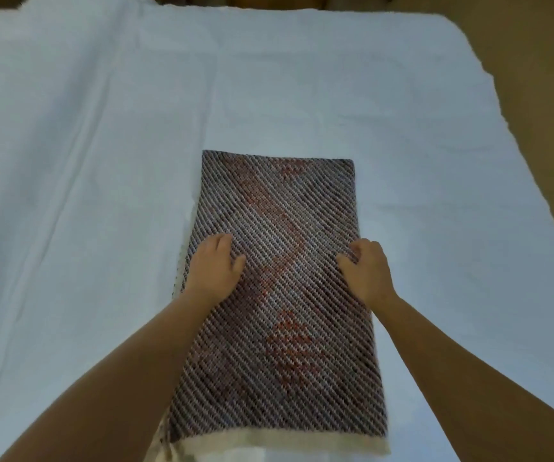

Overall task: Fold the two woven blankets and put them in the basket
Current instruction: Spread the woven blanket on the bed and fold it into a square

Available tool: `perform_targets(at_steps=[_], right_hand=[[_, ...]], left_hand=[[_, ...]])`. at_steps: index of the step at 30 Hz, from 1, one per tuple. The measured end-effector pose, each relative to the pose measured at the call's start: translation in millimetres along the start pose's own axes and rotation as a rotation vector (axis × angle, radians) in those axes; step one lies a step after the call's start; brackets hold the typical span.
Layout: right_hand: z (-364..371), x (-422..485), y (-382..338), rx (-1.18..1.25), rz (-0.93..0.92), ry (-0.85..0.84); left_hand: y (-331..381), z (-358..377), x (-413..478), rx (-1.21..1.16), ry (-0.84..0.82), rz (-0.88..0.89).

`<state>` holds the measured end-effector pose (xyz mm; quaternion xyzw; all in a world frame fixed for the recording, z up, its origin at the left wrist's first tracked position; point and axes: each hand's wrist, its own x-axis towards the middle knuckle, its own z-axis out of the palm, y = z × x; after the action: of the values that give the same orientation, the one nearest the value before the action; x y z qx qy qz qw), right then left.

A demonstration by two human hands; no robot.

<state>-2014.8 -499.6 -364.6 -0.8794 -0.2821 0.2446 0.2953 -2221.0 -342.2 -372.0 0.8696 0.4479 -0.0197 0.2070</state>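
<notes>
One woven blanket (279, 295), grey-brown with orange-red patches and a cream fringe at its near end, lies folded into a long narrow strip on the white sheet. My left hand (215, 268) rests flat on its left edge about halfway along, fingers spread. My right hand (365, 271) sits on the right edge at the same height, fingers curled onto the cloth. Neither hand lifts the blanket. No second blanket and no basket are in view.
The blanket lies on a bed covered by a white wrinkled sheet (102, 145), which fills most of the view. Brown floor (535, 95) shows past the bed's right edge and far corner.
</notes>
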Motion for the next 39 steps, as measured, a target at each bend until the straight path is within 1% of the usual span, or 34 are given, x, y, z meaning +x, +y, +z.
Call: perform_targets(at_steps=[2, 3, 5, 7, 8, 9, 11, 13, 17, 20, 22, 24, 28, 33, 36, 39], right_hand=[[-0.8, 39.2, -11.0, -0.009, -0.024, -0.035], [-0.5, 58.2, -15.3, -0.014, -0.029, -0.045], [0.7, 94.3, -22.7, -0.049, -0.029, -0.041], [1.9, 128.1, -30.7, -0.136, -0.055, -0.020], [2.4, 143.6, -34.5, -0.192, -0.080, -0.014], [3.4, 158.5, -37.6, -0.252, -0.119, -0.013], [7.2, 187.3, -43.0, -0.358, -0.223, -0.039], [12.7, 212.5, -49.7, -0.419, -0.282, -0.115], [25.5, 245.7, -58.0, -0.552, -0.253, -0.333], [30.4, 254.8, -56.9, -0.679, -0.239, -0.384], [33.3, 253.7, -56.2, -0.728, -0.247, -0.366], [34.8, 249.0, -55.9, -0.734, -0.266, -0.309], [30.1, 229.4, -54.7, -0.697, -0.332, -0.176], [8.6, 185.0, -56.3, -0.668, -0.411, -0.048], [-2.3, 136.4, -56.2, -0.597, -0.401, 0.006], [-9.5, 71.6, -50.1, -0.515, -0.416, 0.067]], left_hand=[[6.2, -10.0, 42.0, -0.017, 0.015, -0.056], [9.0, -15.1, 62.0, -0.005, 0.018, -0.055], [17.6, -25.0, 101.3, 0.015, 0.063, -0.004], [28.7, -32.4, 138.3, 0.044, 0.129, 0.065], [33.6, -34.7, 155.9, 0.080, 0.131, 0.087], [37.9, -36.0, 172.9, 0.127, 0.099, 0.096], [42.7, -35.9, 201.9, 0.224, -0.041, 0.067], [41.2, -33.8, 225.3, 0.280, -0.157, 0.041], [30.9, -29.9, 254.4, 0.211, -0.311, 0.015], [26.8, -25.1, 260.6, 0.308, -0.362, 0.053], [26.6, -24.7, 259.6, 0.402, -0.352, 0.061], [26.9, -26.5, 257.0, 0.468, -0.316, 0.067], [27.0, -32.8, 243.3, 0.505, -0.208, 0.137], [21.0, -45.3, 197.6, 0.434, -0.084, 0.207], [20.9, -54.3, 150.3, 0.359, -0.072, 0.205], [20.6, -54.5, 84.9, 0.253, -0.055, 0.187]])
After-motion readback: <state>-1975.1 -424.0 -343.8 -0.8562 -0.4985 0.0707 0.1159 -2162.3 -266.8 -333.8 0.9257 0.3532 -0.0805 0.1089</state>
